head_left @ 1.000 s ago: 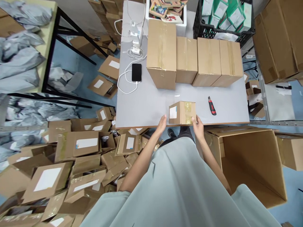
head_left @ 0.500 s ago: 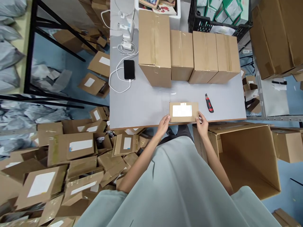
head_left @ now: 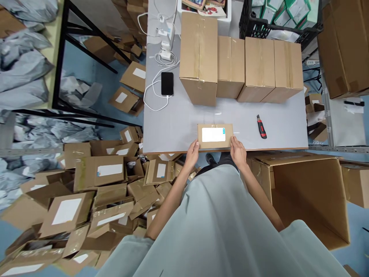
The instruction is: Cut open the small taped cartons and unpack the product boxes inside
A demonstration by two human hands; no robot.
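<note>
Here, small white-labelled brown cardboard box (head_left: pixel 215 136), held by its ends between left hand (head_left: pixel 191 153) and right hand (head_left: pixel 238 151), both narrowly curled, red-and-black utility knife (head_left: pixel 261 127) right of the box.

Illegible white label (head_left: pixel 211 134) on the small box (head_left: pixel 215 145); black crate (head_left: pixel 252 29) and white bin (head_left: pixel 225 25) partly beyond the top edge.

Looks forward and steeply down from the wearer's head, in one wide view. Catches the pale shirt (head_left: pixel 213 227) closest, at bottom centre, with the grey tabletop (head_left: pixel 178 123) beyond, running toward the top.
</note>
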